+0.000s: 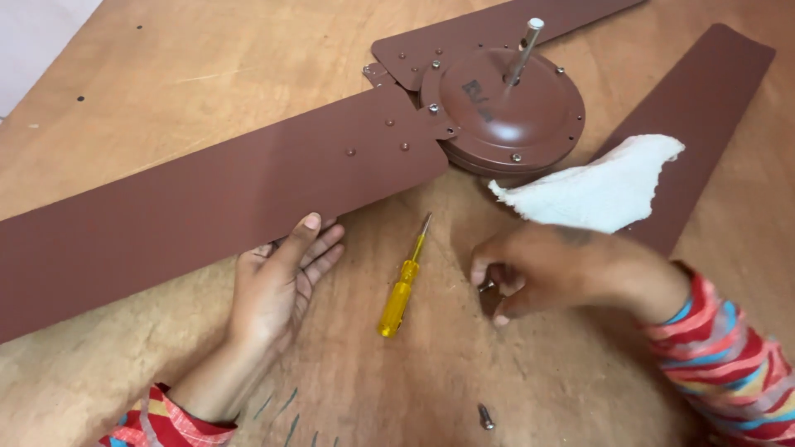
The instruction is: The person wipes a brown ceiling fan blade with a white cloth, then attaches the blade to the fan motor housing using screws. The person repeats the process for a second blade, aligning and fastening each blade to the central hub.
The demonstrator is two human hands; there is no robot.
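A brown ceiling fan lies on a wooden board, its round motor housing (505, 112) at the top centre with a metal rod sticking up. My left hand (281, 277) grips the near edge of the long left blade (207, 194), thumb on top and fingers underneath. My right hand (555, 269) hovers low over the board with fingertips pinched together, apparently around a small metal piece I cannot make out. A yellow-handled screwdriver (402, 290) lies on the board between my hands.
A white cloth (596, 186) rests on the right blade (696, 108). A loose screw (485, 415) lies near the bottom edge. A third blade (497, 29) points to the top. The wooden board (166, 74) reaches to the left edge.
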